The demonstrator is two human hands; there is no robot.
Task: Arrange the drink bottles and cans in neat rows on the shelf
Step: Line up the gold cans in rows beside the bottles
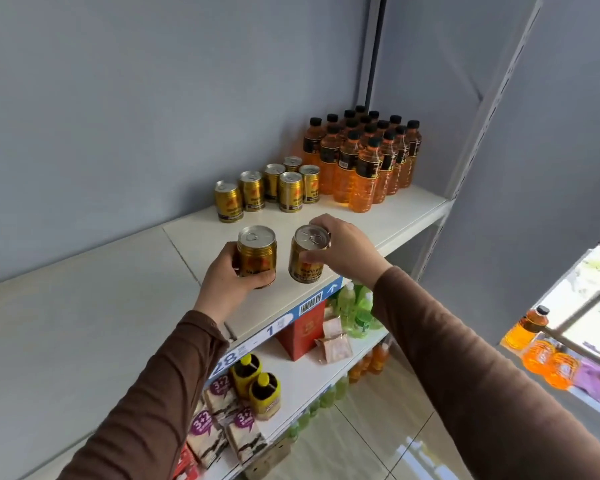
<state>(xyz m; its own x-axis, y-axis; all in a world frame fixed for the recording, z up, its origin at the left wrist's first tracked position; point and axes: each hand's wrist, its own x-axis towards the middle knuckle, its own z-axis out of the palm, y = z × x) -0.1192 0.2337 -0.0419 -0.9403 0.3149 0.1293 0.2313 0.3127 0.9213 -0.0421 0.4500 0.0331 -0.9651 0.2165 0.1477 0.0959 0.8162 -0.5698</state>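
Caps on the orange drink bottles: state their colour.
Black caps, clearest in the head view.

Soft daylight; wide-angle bending, blurred right edge.

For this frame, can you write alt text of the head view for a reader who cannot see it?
A left hand and a right hand each hold a gold can over the front of a white shelf. Behind stand six gold cans and a block of orange bottles.

Gold cans (pixel 257 256) in both hands (pixel 222 282)
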